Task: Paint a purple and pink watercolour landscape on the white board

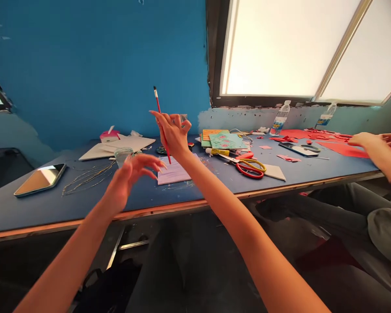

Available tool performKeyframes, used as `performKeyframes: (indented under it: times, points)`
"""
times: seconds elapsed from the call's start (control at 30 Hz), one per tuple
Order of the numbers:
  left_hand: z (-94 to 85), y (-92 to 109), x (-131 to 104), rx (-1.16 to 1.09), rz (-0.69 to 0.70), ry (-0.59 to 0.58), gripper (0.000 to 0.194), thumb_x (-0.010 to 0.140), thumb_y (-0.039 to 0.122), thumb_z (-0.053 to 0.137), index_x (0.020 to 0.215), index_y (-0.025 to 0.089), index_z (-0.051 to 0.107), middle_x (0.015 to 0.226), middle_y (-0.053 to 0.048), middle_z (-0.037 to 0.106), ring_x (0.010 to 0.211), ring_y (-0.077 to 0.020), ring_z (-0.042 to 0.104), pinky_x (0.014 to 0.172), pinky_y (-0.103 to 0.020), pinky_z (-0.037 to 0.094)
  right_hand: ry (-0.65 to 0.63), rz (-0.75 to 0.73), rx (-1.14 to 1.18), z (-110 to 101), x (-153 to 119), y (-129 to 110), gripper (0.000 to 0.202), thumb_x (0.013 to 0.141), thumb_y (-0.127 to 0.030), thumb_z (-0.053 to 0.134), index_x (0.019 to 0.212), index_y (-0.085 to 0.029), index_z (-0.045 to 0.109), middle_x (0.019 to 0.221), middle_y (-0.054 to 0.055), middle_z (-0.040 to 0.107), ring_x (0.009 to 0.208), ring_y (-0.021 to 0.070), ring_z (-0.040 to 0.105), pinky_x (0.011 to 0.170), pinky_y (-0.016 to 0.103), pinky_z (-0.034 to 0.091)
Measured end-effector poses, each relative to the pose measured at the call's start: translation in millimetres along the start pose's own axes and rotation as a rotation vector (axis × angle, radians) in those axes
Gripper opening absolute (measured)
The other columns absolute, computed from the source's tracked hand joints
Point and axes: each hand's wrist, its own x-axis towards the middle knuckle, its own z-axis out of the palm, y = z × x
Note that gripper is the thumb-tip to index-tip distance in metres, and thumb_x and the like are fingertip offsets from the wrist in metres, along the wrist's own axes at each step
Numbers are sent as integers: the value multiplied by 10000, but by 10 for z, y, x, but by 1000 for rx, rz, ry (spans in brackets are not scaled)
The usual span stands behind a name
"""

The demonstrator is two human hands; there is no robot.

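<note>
One red-handled paintbrush point(158, 103) stands nearly upright in the right hand point(176, 132), bristles up, above the far side of a small lavender-painted panel point(174, 174) lying on the dark blue tabletop point(150, 198). Judging by this, the step is a pause in brushwork; a further stroke would call for turning the bristles down and steadying the panel. The right hand's fingers are closed lightly around the handle, some of them bent. The left hand point(125, 174) is empty, its fingers loosely curled and spread, fingertips over the panel's left part; whether they touch it I cannot tell. Just behind that hand is a clear glass jar point(123, 152); farther left lie loose twine point(84, 176) and a smartphone point(41, 180). To the panel's right are scissors point(235, 160), a yellow glue tube point(221, 152) and a green board with pink flowers point(226, 140). Farther right, a co-worker's hand point(363, 139) is beside red paper point(340, 149).
</note>
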Motion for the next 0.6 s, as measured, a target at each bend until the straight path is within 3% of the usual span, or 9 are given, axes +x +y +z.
performKeyframes:
  times: [0.07,0.17,0.27,0.33,0.4,0.47,0.53,0.6]
  points:
    - [-55,-63,353,-29,-32,86,528,972,708,392,929,272,687,1005,-101,723,884,-276,668,748,-449,573,-15,40,26,-21,22,182,511,1084,-249,227,1523,-290,486,1285,81,697,1272,314,509,1056,603,317]
    - [4,-231,801,-85,-177,23,594,994,662,255,947,212,641,1085,-138,708,852,-256,677,728,-420,584,-96,129,69,3,-74,483,458,1088,-358,305,1438,-274,587,1240,84,722,1234,325,524,1052,591,295]
    - [67,-470,1086,31,-180,34,593,991,665,266,959,189,619,1052,-141,696,836,-244,673,774,-399,573,-137,256,96,64,-201,678,437,1083,-404,339,1204,-256,732,1186,75,748,1224,317,523,1040,559,279]
    - [74,-653,1174,354,-72,53,605,1003,662,204,986,201,596,1043,-128,683,869,-251,673,842,-418,556,-138,317,108,105,-240,719,487,1088,-426,314,1095,-229,759,1107,77,768,1234,303,519,1043,532,270]
    - [54,-838,1201,439,-73,68,541,964,701,357,918,213,585,1060,-131,664,1075,-309,630,1012,-480,482,-143,345,130,144,-247,709,510,1093,-424,289,1089,-208,751,1043,80,779,1208,280,537,1044,500,271]
    - [22,-1017,1202,448,-122,66,526,907,737,473,895,221,576,1085,-129,657,1163,-331,592,1077,-501,431,-157,367,134,174,-242,684,457,1088,-414,329,1130,-188,724,992,83,783,1176,270,554,1038,475,282]
    - [-12,-1185,1202,417,-216,63,601,930,777,354,943,218,575,1051,-132,664,1072,-306,637,1007,-473,489,-168,374,113,188,-241,665,383,1067,-404,413,1155,-160,695,960,91,782,1181,280,554,1035,459,293]
    - [-37,-1330,1204,368,-332,73,780,964,739,19,1049,200,576,983,-142,671,964,-275,680,883,-429,553,-172,375,107,176,-245,654,326,1035,-392,498,1114,-141,691,966,99,781,1185,292,551,1033,445,296]
